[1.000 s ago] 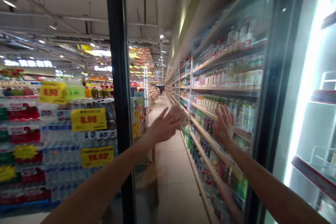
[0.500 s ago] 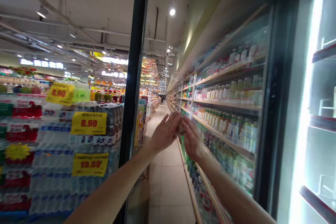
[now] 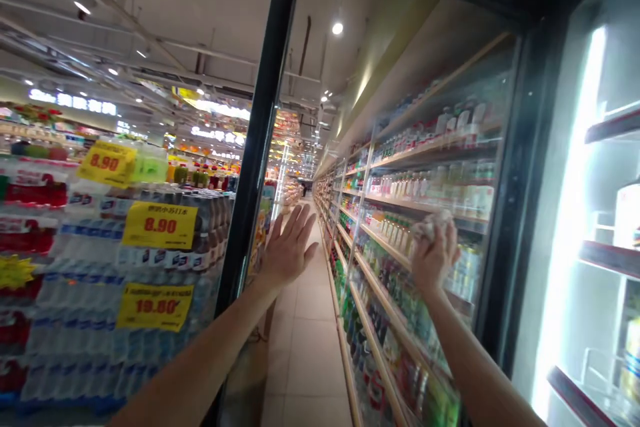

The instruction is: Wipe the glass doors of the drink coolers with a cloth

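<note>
I stand at an open glass fridge door (image 3: 400, 67) with a black frame (image 3: 257, 153). My left hand (image 3: 287, 250) is open, its fingers spread flat against the glass near the frame's left edge. My right hand (image 3: 434, 260) is closed on a crumpled whitish wad of cloth or paper (image 3: 429, 222) and presses it on the glass further right. Through the glass show a long aisle and shelves of bottled drinks (image 3: 430, 187).
The lit fridge interior with white shelves (image 3: 607, 247) is at the far right. On the left are stacked packs of bottled water (image 3: 90, 353) with yellow price signs (image 3: 159, 225). The tiled aisle floor (image 3: 307, 353) runs away ahead.
The wad passed from my left hand to my right as the hands met. My right hand moved right with it on the glass; my left hand opened flat.
</note>
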Tool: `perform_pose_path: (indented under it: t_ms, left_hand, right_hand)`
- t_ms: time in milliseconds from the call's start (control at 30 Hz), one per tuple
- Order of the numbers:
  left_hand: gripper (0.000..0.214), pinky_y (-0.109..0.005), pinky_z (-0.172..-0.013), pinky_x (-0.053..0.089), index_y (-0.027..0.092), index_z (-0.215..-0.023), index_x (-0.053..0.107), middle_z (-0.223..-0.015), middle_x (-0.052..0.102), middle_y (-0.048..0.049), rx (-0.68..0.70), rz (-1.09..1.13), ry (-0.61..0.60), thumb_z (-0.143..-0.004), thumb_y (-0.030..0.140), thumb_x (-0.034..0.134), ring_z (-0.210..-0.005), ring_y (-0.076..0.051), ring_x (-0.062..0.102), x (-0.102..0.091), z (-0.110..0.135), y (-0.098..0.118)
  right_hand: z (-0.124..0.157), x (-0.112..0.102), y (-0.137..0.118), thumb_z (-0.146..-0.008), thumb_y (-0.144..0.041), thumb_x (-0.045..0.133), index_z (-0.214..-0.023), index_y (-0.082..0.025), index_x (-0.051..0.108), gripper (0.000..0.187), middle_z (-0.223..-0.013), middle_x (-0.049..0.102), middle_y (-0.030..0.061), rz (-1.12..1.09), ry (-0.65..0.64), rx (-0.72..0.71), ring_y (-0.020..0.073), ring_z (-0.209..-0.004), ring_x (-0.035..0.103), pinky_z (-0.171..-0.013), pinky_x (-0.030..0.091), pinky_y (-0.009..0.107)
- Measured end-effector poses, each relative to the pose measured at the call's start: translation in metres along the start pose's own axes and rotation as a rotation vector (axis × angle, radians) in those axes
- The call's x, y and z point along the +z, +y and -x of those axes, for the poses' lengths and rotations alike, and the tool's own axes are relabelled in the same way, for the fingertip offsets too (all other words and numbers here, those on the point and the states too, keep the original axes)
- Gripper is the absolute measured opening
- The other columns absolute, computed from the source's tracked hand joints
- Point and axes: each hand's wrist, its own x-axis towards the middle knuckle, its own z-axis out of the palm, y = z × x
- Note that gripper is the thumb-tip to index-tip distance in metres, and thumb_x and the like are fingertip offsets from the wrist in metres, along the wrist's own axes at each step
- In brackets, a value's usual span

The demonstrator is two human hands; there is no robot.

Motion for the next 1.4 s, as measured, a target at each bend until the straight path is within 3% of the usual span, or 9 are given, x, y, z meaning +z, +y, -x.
perform_pose_path:
  t_ms: [100, 233, 333, 467, 567, 800, 1067, 1267, 1400]
  left_hand:
    - [0.058, -0.045, -0.114, 0.014, 0.016, -0.143, 0.023, -0.146, 0.034, -0.0115, -0.02, -0.018, -0.013, -0.091, 0.034, 0.041, -0.139, -0.023, 0.021, 0.002, -0.001, 0.002]
    - [0.058, -0.045, -0.114, 0.014, 0.017, -0.143, 0.023, -0.146, 0.034, -0.0108, -0.014, -0.02, -0.004, -0.091, 0.034, 0.041, -0.139, -0.023, 0.021, 0.003, 0.0, 0.0]
    - [0.059, -0.045, -0.114, 0.014, 0.017, -0.144, 0.021, -0.146, 0.033, -0.0108, -0.008, -0.019, -0.001, -0.091, 0.033, 0.042, -0.139, -0.022, 0.021, 0.003, 0.0, -0.002]
    - [0.06, -0.045, -0.114, 0.014, 0.018, -0.144, 0.02, -0.146, 0.033, -0.0107, -0.018, -0.001, 0.001, -0.091, 0.033, 0.042, -0.138, -0.023, 0.023, 0.003, -0.001, 0.0]
    - [0.06, -0.045, -0.114, 0.013, 0.018, -0.144, 0.02, -0.146, 0.034, -0.0098, -0.016, -0.001, 0.014, -0.091, 0.034, 0.042, -0.138, -0.023, 0.023, 0.004, -0.001, 0.0]
    - [0.061, -0.046, -0.113, 0.017, 0.017, -0.145, 0.019, -0.145, 0.035, -0.0113, 0.011, -0.044, 0.044, -0.09, 0.031, 0.042, -0.138, -0.024, 0.025, 0.007, 0.001, -0.005]
    - [0.058, -0.045, -0.114, 0.016, 0.019, -0.144, 0.022, -0.142, 0.04, -0.0095, 0.003, -0.012, 0.104, -0.09, 0.031, 0.042, -0.135, -0.023, 0.032, 0.009, 0.0, -0.003]
    - [0.063, -0.045, -0.113, 0.018, 0.018, -0.145, 0.018, -0.144, 0.037, -0.0107, 0.025, -0.027, 0.089, -0.089, 0.029, 0.044, -0.137, -0.023, 0.027, 0.01, 0.001, -0.007]
    - [0.062, -0.045, -0.114, 0.018, 0.02, -0.145, 0.019, -0.144, 0.037, -0.0099, 0.009, 0.002, 0.079, -0.089, 0.029, 0.045, -0.137, -0.023, 0.027, 0.011, 0.001, -0.006]
  right_hand:
    - [-0.015, 0.007, -0.014, -0.086, -0.029, 0.038, -0.134, -0.017, 0.044, 0.05, -0.145, 0.032, 0.0201, 0.012, -0.042, 0.1, 0.0321, -0.134, 0.03, -0.102, 0.025, 0.061]
    - [-0.007, 0.02, -0.088, -0.085, -0.028, 0.043, -0.132, -0.028, 0.047, 0.047, -0.149, 0.028, 0.0104, -0.049, -0.252, -0.359, 0.0272, -0.139, 0.022, -0.107, 0.02, 0.055]
    - [-0.012, 0.019, -0.085, -0.085, -0.024, 0.044, -0.13, -0.032, 0.049, 0.046, -0.148, 0.031, 0.0053, -0.058, -0.322, -0.528, 0.0241, -0.139, 0.023, -0.11, 0.016, 0.053]
    - [-0.051, 0.011, -0.011, -0.087, -0.025, 0.036, -0.132, -0.022, 0.048, 0.047, -0.146, 0.033, 0.0148, -0.005, -0.129, -0.068, 0.0312, -0.134, 0.03, -0.104, 0.019, 0.063]
    - [-0.072, 0.017, -0.006, -0.089, -0.032, 0.033, -0.135, -0.018, 0.045, 0.049, -0.146, 0.03, 0.0195, -0.026, -0.007, 0.14, 0.0361, -0.133, 0.03, -0.099, 0.021, 0.067]
    - [-0.048, 0.035, -0.113, -0.087, -0.035, 0.047, -0.13, -0.034, 0.047, 0.044, -0.148, 0.031, 0.0041, -0.091, -0.309, -0.707, 0.0236, -0.138, 0.023, -0.11, 0.015, 0.054]
    - [-0.116, 0.023, -0.003, -0.091, -0.036, 0.029, -0.136, -0.01, 0.042, 0.054, -0.143, 0.028, 0.0288, -0.062, -0.01, 0.099, 0.0429, -0.131, 0.027, -0.096, 0.016, 0.072]
    - [-0.065, 0.043, -0.095, -0.083, -0.04, 0.051, -0.131, -0.029, 0.047, 0.05, -0.149, 0.028, 0.0101, -0.128, -0.204, -0.435, 0.0306, -0.137, 0.024, -0.107, 0.018, 0.058]
    - [-0.082, 0.031, -0.067, -0.087, -0.035, 0.045, -0.131, -0.032, 0.046, 0.044, -0.148, 0.03, 0.0067, -0.054, -0.271, -0.488, 0.0257, -0.137, 0.024, -0.109, 0.015, 0.058]
